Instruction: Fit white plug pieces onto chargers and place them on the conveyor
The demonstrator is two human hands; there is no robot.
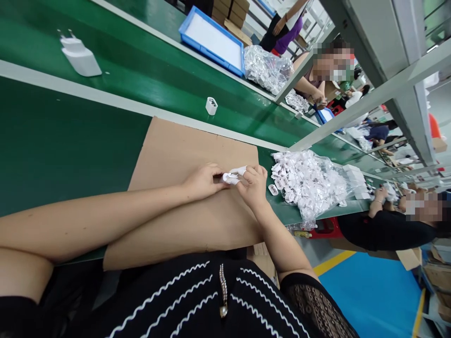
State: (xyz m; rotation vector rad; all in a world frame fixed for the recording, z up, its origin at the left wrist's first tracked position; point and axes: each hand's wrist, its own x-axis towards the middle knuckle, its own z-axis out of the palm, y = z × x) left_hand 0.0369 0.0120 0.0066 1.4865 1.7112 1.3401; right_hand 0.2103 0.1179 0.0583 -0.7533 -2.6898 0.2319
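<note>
Above a brown cardboard sheet (169, 155) my two hands meet around a small white plastic part (229, 178). My left hand (206, 180) pinches it from the left side, thumb and fingers closed. From the right, my right hand (254, 185) grips the same part, with white covers on some fingertips. The fingers hide much of the part's shape. To the right of my right hand lies a large heap of white plastic parts (303, 180), partly in clear plastic.
On the green conveyor (141, 70) beyond the rail lie a white plug adapter (81, 58) and a small white housing (211, 106). Farther back are a blue tray (211, 40) and a clear bag (266, 68). A metal post (306, 68) rises ahead; other people sit beyond and at right.
</note>
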